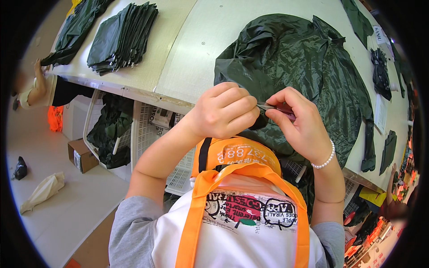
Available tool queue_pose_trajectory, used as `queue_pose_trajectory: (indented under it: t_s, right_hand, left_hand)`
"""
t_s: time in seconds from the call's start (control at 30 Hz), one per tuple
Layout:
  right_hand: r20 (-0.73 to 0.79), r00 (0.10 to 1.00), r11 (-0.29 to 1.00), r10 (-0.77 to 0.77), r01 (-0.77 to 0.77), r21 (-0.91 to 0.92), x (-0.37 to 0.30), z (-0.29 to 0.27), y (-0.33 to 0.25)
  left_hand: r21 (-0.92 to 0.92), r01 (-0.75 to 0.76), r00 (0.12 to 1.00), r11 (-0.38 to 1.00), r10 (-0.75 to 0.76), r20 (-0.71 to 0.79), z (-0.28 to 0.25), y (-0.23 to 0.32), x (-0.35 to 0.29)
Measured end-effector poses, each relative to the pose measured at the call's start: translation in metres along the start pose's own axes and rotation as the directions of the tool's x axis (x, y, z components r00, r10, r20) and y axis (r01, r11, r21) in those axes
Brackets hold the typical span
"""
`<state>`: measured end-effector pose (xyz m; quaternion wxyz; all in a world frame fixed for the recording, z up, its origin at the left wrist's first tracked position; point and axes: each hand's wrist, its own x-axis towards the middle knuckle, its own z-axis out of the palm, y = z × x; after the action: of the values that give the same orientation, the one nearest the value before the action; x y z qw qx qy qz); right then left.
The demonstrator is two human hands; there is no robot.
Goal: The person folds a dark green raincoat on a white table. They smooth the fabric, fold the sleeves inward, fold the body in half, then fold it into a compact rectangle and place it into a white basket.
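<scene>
My left hand [228, 110] is closed, pinching the edge of a shiny dark green garment [308, 62] at the table's near edge. The pinched bit lies mostly behind its curled fingers. Close beside it, my right hand [301, 123] grips a pair of small thread snips [286, 113] with a purplish handle between thumb and fingers. Their silver tip points left, almost touching the left fingers. Most of the garment spreads crumpled over the table beyond both hands, and part of it hangs over the edge toward my orange apron [237, 154].
A stack of folded dark green pieces [123, 38] lies on the pale table [187, 49] at the far left. White plastic baskets [145, 125] with dark fabric stand underneath. At left, another person's arm [39, 82] reaches the table; a cardboard box [82, 155] is on the floor.
</scene>
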<state>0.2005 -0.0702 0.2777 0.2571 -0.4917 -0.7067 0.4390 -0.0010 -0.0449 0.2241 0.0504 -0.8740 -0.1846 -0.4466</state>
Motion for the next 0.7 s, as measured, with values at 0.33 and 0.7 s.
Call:
queue_pose_trajectory:
  t_s: [0.33,0.7]
  right_hand:
    - [-0.158,0.973,0.982,0.17,-0.153,0.114,-0.012,0.009,0.035]
    - [-0.557,0.527,0.601,0.642,-0.797,-0.059,-0.197,-0.029,0.233]
  left_hand:
    - [-0.009,0.427,0.885,0.904,-0.415,0.21,-0.048,-0.028,-0.033]
    - [-0.227,0.859,0.507,0.459,-0.699,0.504,0.105,0.035,-0.037]
